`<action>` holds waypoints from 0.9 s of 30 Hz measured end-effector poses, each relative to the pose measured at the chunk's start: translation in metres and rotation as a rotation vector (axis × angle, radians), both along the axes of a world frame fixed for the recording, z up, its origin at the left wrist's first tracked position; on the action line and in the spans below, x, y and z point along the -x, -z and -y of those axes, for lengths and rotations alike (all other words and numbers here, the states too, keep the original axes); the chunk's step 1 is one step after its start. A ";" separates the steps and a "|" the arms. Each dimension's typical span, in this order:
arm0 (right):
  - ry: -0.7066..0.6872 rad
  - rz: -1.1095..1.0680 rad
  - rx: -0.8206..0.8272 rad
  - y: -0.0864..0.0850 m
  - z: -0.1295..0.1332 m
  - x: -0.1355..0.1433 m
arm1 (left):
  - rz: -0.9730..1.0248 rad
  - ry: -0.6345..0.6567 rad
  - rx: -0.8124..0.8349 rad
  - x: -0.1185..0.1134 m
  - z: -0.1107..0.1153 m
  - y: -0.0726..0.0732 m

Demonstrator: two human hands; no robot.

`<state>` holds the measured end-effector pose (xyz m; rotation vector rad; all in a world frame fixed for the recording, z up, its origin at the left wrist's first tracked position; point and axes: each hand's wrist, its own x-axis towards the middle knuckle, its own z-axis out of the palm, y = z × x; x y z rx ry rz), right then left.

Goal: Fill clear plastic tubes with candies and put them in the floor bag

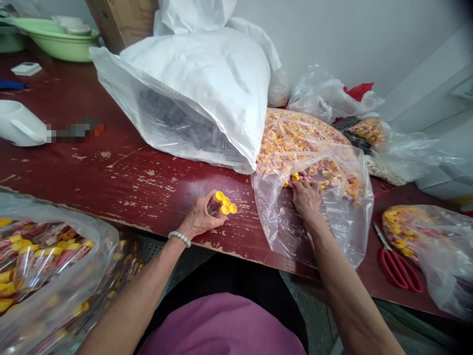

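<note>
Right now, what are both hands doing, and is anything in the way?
Left hand closed around yellow-capped tubes. Right hand at the clear bag, against yellow-topped pieces. Nothing visibly blocking either hand; red scissors lie off to the right.

Four slim clear tubes with round yellow caps stood bunched together near the middle of the frame, tilted so that their tops leaned to the right; dark red showed through their sides. Right of centre lay a clear plastic bag, its crumpled, see-through front spread toward the bottom of the frame. Farther back, it bulged with a heap of small yellow caps mixed with red-and-white bits, a few lying loose nearer the front.
</note>
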<state>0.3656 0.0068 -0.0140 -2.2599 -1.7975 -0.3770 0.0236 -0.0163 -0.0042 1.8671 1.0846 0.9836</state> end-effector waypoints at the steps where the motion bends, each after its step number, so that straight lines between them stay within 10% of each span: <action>1: -0.005 -0.008 -0.012 -0.001 0.002 0.001 | -0.006 -0.009 -0.007 0.000 0.000 0.000; 7: -0.261 -0.445 -0.394 -0.046 0.044 0.067 | 0.006 -0.005 0.006 0.000 0.000 -0.002; 14: -0.914 -0.510 -0.148 -0.085 0.073 0.186 | 0.028 0.009 -0.020 0.001 -0.001 0.000; 27: -0.810 -0.249 -0.095 -0.068 0.081 0.203 | 0.084 0.009 -0.015 0.004 -0.002 0.006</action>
